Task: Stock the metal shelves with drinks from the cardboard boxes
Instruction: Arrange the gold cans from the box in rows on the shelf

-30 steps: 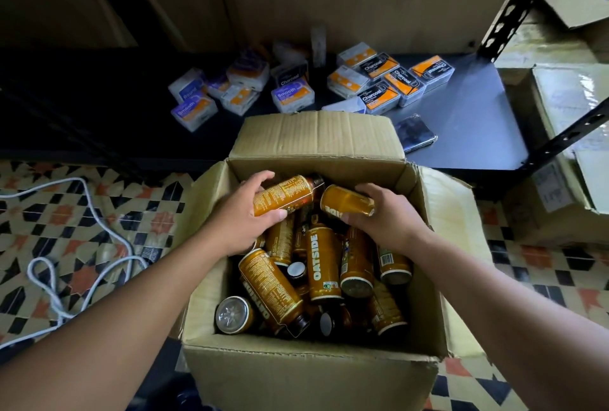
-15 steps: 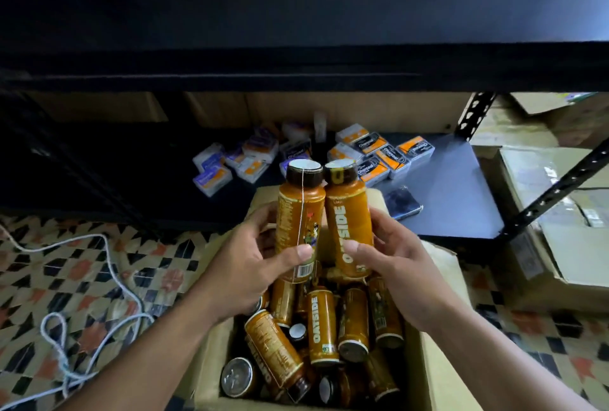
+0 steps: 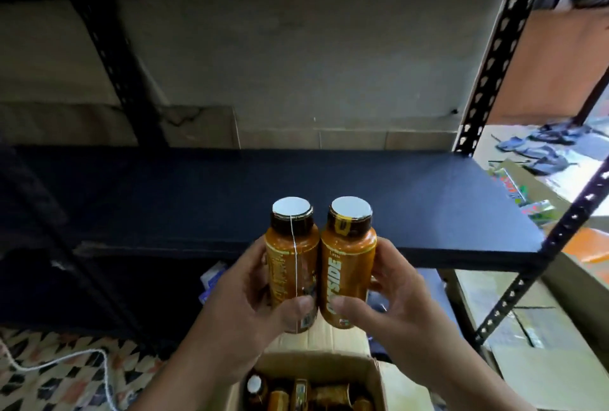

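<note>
Dark metal shelf (image 3: pixel 362 199) ahead — left hand (image 3: pixel 244 311) grips one orange bottle (image 3: pixel 291 265), right hand (image 3: pixel 395 308) grips the OATSIDE bottle (image 3: pixel 347 269), both upright, touching, above the cardboard box (image 3: pixel 329 348).

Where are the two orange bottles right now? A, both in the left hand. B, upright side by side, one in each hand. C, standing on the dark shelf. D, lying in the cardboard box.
B: the left hand grips the left bottle, the right hand the right bottle, both upright, in front of the shelf.
</note>
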